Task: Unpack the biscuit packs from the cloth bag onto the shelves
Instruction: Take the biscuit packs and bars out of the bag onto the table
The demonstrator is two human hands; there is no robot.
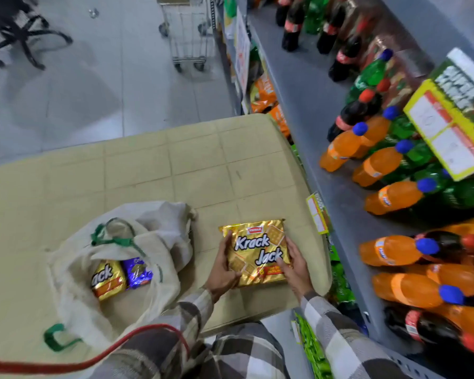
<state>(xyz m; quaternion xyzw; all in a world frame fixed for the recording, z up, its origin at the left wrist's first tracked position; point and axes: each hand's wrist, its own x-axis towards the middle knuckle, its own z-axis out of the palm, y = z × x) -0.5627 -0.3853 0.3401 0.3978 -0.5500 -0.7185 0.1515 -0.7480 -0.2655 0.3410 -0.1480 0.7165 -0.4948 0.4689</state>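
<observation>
A gold Krack Jack biscuit pack [257, 250] is held flat over the beige table [175, 165], near its right edge. My left hand [222, 272] grips the pack's left side and my right hand [296, 269] grips its right side. To the left lies the off-white cloth bag [93, 302] with green handles, its mouth open. Inside it I see a second gold Krack Jack pack [107, 280] and a purple pack [137, 273] side by side.
A grey shelf [307, 110] runs along the right, lined with orange, dark and green soda bottles [389, 198] and a yellow price sign [446, 127]. Lower shelves hold orange and green snack packets. A wire trolley [189, 31] and an office chair base [19, 36] stand on the tiled floor behind. A red cord [66, 365] crosses the foreground.
</observation>
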